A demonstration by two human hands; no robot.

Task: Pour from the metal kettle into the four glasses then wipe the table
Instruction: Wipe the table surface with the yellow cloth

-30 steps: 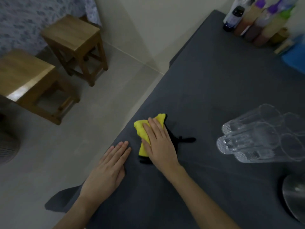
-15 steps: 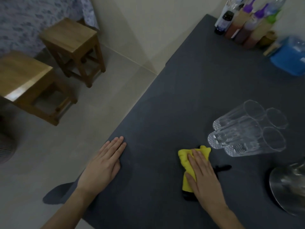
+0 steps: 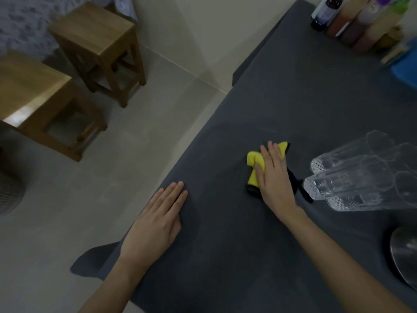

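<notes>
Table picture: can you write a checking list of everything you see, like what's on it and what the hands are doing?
Surface: dark grey table, no spill visible.
Job's things: four clear glasses clustered at right; metal kettle partly out of view at right edge; yellow and black cloth.
Clutter: bottles and a blue container at the far corner.
Grip: left hand flat on the table edge; right hand pressing the cloth.
Cables: nothing seen.
Surroundings: two wooden stools, pale floor.
</notes>
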